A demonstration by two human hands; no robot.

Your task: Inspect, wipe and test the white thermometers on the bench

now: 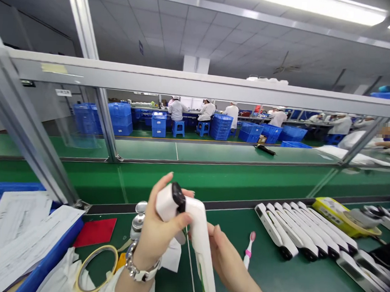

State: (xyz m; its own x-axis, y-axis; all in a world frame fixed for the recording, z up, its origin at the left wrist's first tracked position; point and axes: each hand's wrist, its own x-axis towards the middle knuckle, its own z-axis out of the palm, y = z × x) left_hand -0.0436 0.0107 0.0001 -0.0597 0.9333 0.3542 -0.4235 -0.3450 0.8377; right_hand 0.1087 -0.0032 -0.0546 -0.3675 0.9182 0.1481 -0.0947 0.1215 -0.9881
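Note:
A white handheld device with an angled head and a black band is held up over the green bench, its handle slanting down toward me. My left hand is wrapped around the head end, thumb across the joint by the black part. Against the right side of the handle lies my right hand, fingers partly hidden behind it. A row of similar white devices with black ends lies to the right. Between them and my right hand is a pink-and-white toothbrush.
On the left are a blue bin with papers, a red sheet, a tape roll and a metal dispenser. A yellow tray sits at right. Metal frame posts and a green belt stand ahead; people in white work beyond.

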